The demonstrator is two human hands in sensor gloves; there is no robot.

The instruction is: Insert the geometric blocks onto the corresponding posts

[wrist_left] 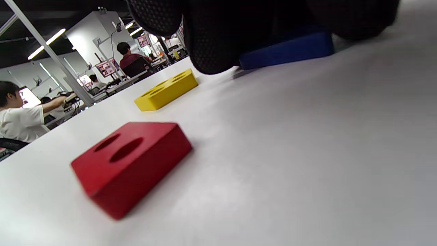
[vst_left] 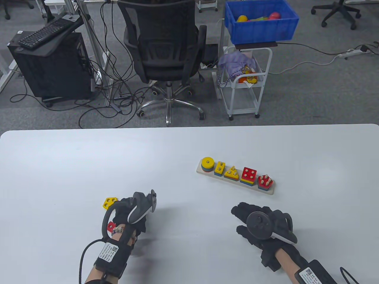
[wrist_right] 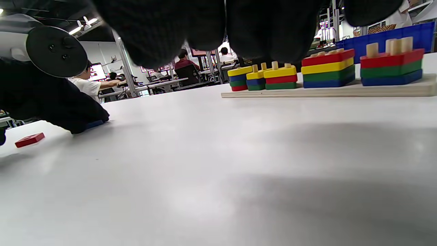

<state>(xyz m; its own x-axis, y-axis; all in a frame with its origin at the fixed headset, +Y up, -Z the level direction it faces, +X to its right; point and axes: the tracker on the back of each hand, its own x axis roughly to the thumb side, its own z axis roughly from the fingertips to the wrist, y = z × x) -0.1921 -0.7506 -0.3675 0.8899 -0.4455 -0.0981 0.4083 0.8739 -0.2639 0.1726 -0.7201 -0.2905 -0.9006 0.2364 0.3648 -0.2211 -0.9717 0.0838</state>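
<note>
The table [wrist_left: 307,153] looks smooth and matt white, the red block [wrist_left: 131,160] and yellow block [wrist_left: 167,90] wear smooth satin paint, the post board [wrist_right: 341,90] is pale bare wood, and the gloved fingers [wrist_left: 211,37] show black dimpled knit cloth.

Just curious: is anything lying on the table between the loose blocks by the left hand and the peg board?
Nothing visible: only bare table lies between the red block, yellow block and the board.

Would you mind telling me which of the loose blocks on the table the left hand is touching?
The blue block, under the left hand fingertips. The yellow block and red block lie apart, untouched.
</note>
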